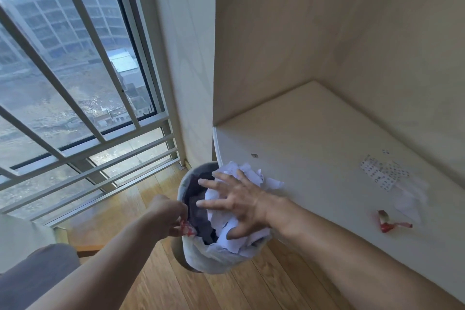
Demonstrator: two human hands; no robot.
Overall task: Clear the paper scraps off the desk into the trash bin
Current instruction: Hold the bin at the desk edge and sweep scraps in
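Observation:
A grey trash bin [187, 263] with a pale liner stands on the floor beside the desk's left end, holding white paper scraps [246, 244] and something dark. My right hand [239, 205] is spread flat over the white paper in the bin, fingers apart. At the bin's left rim, my left hand [167, 214] pinches a red and white scrap [186, 228]. On the cream desk [314, 133] lie printed paper scraps [383, 173], a white torn piece [410, 201] and a red wrapper scrap [388, 224].
A tall window with white guard bars [75, 108] fills the left. The floor [201, 292] is wood. A grey cushioned seat [37, 274] sits at the lower left. Cream walls enclose the desk at the back and left.

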